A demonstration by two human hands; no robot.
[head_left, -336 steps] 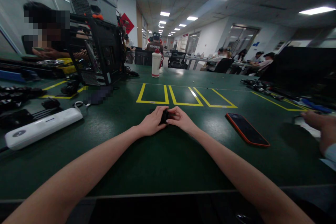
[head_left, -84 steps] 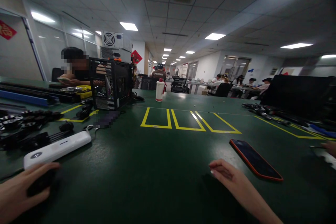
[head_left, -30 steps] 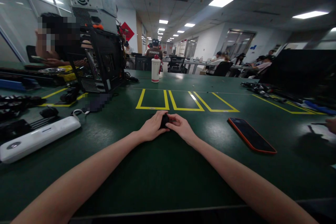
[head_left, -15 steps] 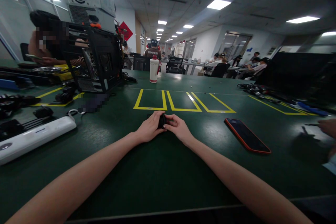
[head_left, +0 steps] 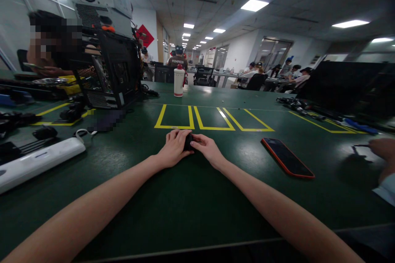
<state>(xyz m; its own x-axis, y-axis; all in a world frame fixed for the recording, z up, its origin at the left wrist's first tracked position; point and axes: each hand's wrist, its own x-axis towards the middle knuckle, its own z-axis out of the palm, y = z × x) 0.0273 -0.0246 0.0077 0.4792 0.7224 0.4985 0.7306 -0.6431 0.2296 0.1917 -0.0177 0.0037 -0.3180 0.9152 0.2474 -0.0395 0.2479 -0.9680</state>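
Note:
Between my two hands is a small black object (head_left: 188, 142), largely covered by fingers, so its kind cannot be made out. My left hand (head_left: 174, 148) is closed over its left side, thumb low and fingers across the top. On the other side, my right hand (head_left: 207, 151) grips it between thumb and fingertips. Both hands are low over the green table (head_left: 191, 205), just in front of yellow tape outlines (head_left: 174, 127). To the right of my hands lies a phone (head_left: 287, 158) in an orange-red case.
A white power strip (head_left: 40, 162) lies at left, near black cables (head_left: 74, 109) and an open computer case (head_left: 115, 70). Behind the tape stands a white bottle (head_left: 178, 83). Another person's hand (head_left: 382, 148) is at the right edge; a dark monitor (head_left: 348, 90) stands behind it.
The view has shifted slightly, so the scene sits a little further left. My left fingers have bent more over the black object; both hands still hold it in about the same place.

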